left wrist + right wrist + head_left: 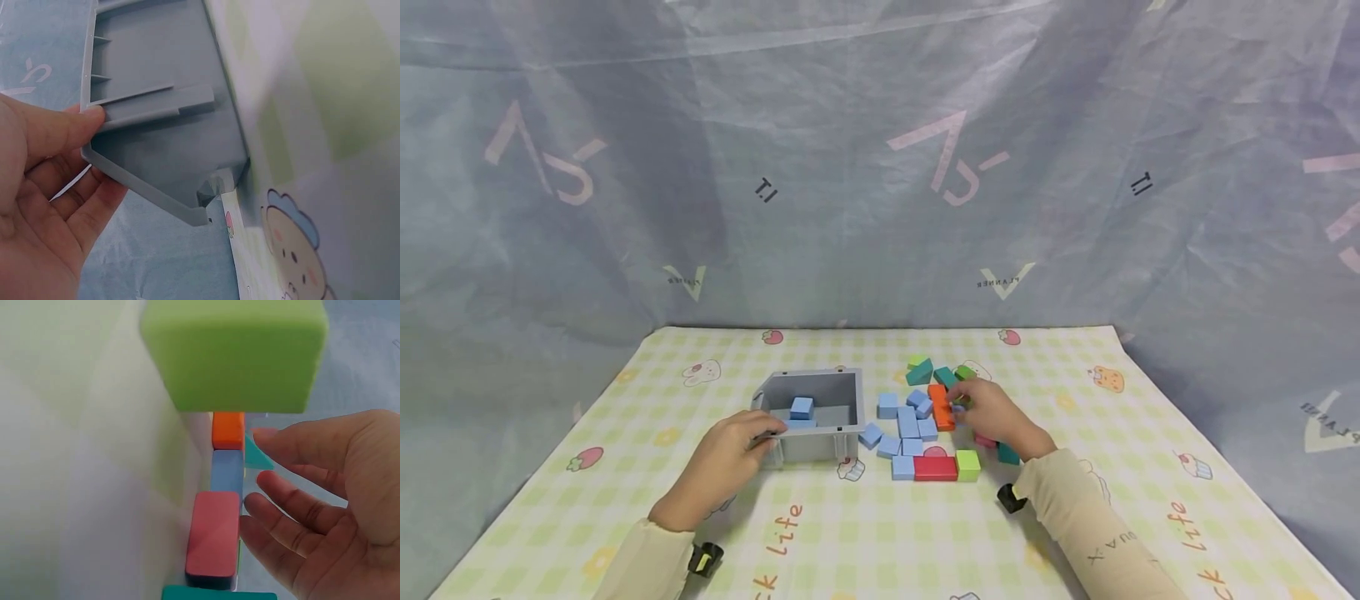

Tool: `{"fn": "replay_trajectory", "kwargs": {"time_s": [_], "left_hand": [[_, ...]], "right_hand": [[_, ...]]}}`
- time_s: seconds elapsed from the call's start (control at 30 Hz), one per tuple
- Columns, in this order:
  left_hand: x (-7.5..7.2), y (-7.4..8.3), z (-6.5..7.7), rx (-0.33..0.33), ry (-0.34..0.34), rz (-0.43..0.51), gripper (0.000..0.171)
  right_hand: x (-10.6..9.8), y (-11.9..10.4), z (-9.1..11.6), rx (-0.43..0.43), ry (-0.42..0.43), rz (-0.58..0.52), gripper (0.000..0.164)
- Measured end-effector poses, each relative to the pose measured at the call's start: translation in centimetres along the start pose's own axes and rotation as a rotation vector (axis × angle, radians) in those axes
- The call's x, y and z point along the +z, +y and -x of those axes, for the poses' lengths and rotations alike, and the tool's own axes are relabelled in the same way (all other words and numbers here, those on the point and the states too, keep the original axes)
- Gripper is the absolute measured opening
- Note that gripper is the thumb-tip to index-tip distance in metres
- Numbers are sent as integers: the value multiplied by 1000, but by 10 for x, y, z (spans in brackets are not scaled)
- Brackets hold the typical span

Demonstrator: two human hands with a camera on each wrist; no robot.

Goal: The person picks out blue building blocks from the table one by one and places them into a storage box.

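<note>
My left hand point(730, 457) grips the near left corner of a grey plastic bin point(808, 450). In the left wrist view its thumb lies over the bin's rim point(86, 62), with the fingers curled on the other side. Blue blocks point(802, 407) lie inside the bin. My right hand point(1000, 417) reaches over loose blocks, close to an orange block point(940, 408). In the right wrist view, thumb and fingers are parted with nothing seen held between them. A pink block point(213, 534) and a light green block point(237, 356) show beside that hand.
Several blue blocks point(907, 422) lie between the bin and the right hand. A red block point(935, 468) sits in a row with a blue and a light green block point(967, 465). Teal blocks point(919, 372) lie farther back on the checked tablecloth point(850, 533).
</note>
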State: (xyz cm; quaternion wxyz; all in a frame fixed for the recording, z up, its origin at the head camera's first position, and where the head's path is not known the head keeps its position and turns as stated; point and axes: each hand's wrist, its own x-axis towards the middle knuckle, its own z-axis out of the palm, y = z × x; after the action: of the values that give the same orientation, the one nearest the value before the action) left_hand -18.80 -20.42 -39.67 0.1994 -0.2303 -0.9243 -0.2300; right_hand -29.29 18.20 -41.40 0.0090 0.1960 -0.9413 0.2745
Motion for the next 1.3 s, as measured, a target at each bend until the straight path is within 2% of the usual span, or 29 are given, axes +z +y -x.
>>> {"fn": "replay_trajectory", "kwargs": {"time_s": [0.23, 0.7, 0.97, 1.3], "left_hand": [[1, -1, 0, -17, -11, 3, 22], [2, -3, -1, 11, 11, 0, 23], [2, -3, 0, 5, 3, 6, 24], [2, -3, 1, 26, -2, -8, 23]], "right_hand": [[3, 2, 1, 12, -9, 39, 20], [-1, 2, -1, -1, -53, 76, 25], [2, 6, 0, 47, -87, 38, 40], [7, 10, -1, 115, -63, 67, 34]]}}
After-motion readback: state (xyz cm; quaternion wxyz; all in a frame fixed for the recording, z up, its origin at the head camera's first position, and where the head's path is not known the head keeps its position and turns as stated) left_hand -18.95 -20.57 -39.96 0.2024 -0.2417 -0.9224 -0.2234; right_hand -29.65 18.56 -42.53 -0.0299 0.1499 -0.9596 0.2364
